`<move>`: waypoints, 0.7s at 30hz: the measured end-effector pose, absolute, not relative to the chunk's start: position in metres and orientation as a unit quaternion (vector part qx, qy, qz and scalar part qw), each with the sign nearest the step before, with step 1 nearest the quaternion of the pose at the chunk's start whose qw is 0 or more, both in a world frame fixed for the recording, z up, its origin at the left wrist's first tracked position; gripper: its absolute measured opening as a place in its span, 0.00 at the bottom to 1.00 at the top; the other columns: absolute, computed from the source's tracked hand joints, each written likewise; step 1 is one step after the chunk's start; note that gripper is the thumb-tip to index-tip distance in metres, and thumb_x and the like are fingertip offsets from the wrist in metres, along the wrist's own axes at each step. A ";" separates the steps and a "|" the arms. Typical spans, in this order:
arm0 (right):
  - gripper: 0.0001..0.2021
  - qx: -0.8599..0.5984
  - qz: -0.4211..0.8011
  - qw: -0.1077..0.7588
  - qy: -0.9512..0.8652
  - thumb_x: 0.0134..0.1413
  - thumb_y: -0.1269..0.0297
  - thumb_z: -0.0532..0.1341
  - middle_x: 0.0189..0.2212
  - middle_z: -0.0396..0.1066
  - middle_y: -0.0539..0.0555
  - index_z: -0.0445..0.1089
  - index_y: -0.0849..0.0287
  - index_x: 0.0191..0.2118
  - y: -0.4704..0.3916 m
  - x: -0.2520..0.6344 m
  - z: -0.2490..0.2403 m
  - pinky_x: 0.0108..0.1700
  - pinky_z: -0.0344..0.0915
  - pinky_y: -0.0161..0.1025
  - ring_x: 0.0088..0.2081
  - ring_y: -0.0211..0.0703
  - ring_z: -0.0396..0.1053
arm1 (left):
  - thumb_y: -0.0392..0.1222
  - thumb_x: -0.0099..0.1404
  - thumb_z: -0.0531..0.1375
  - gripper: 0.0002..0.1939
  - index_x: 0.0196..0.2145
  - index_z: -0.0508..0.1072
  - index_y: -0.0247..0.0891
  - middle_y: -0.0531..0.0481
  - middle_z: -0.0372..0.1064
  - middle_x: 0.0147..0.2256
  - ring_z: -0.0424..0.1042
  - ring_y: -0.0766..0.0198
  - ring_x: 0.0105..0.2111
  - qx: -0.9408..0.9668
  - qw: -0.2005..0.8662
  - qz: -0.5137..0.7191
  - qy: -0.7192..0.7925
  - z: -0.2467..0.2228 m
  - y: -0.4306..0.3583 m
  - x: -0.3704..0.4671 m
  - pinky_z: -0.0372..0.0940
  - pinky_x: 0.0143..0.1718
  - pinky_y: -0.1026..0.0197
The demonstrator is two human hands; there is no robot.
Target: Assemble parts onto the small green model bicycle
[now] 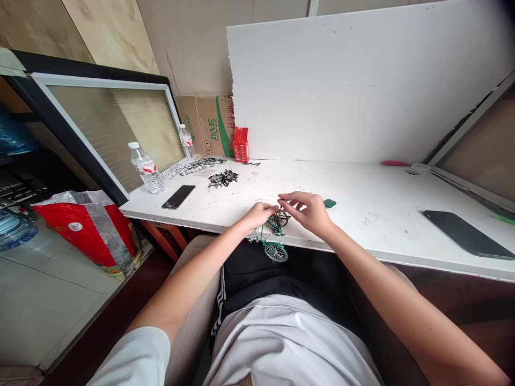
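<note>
One small green model bicycle sits at the near edge of the white tabletop, its two spoked wheels in view, one resting on the surface and one hanging past the edge. The left hand has its grip closed on the bicycle's upper frame, and the right hand pinches a thin dark part at the top of the model with thumb and forefinger. One green piece lies just beside the right hand. Farther off stand two water bottles, one red carton, one cardboard box and a heap of black parts; two phones lie flat, well apart.
</note>
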State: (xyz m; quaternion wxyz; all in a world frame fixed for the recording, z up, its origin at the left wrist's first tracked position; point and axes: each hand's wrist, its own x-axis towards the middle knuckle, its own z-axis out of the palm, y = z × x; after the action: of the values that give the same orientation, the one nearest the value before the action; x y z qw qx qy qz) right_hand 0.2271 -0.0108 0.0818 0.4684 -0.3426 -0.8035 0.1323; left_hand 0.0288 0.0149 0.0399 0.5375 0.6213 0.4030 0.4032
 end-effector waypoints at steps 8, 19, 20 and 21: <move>0.17 -0.366 0.182 0.480 -0.776 0.63 0.45 0.68 0.43 0.84 0.60 0.82 0.56 0.37 -0.007 0.231 0.083 0.35 0.76 0.46 0.34 0.50 0.81 | 0.59 0.65 0.66 0.23 0.38 0.81 0.32 0.42 0.79 0.38 0.73 0.56 0.40 0.635 0.539 0.406 0.376 0.033 0.020 0.029 0.62 0.46 0.56; 0.18 -0.360 0.178 0.490 -0.774 0.63 0.45 0.68 0.35 0.83 0.57 0.82 0.56 0.43 -0.007 0.230 0.081 0.33 0.74 0.43 0.32 0.47 0.79 | 0.58 0.65 0.66 0.22 0.35 0.80 0.32 0.42 0.78 0.38 0.73 0.56 0.40 0.636 0.526 0.410 0.388 0.033 0.019 0.030 0.63 0.45 0.56; 0.18 -0.355 0.170 0.493 -0.776 0.64 0.46 0.68 0.35 0.83 0.57 0.83 0.55 0.44 -0.008 0.230 0.081 0.33 0.73 0.43 0.32 0.47 0.79 | 0.58 0.65 0.66 0.22 0.36 0.80 0.32 0.42 0.79 0.38 0.73 0.56 0.40 0.634 0.527 0.408 0.392 0.034 0.019 0.030 0.63 0.45 0.56; 0.17 -0.350 0.162 0.494 -0.779 0.65 0.46 0.68 0.36 0.84 0.57 0.83 0.55 0.44 -0.008 0.230 0.081 0.33 0.74 0.43 0.32 0.47 0.79 | 0.58 0.65 0.66 0.22 0.36 0.80 0.32 0.41 0.79 0.38 0.73 0.56 0.41 0.632 0.528 0.407 0.395 0.034 0.019 0.030 0.63 0.46 0.56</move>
State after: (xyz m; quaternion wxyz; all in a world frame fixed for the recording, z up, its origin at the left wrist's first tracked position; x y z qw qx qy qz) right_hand 0.2297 -0.0081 0.0809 0.4943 -0.3503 -0.7790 0.1616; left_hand 0.0303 0.0191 0.0337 0.5277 0.6320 0.3952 0.4074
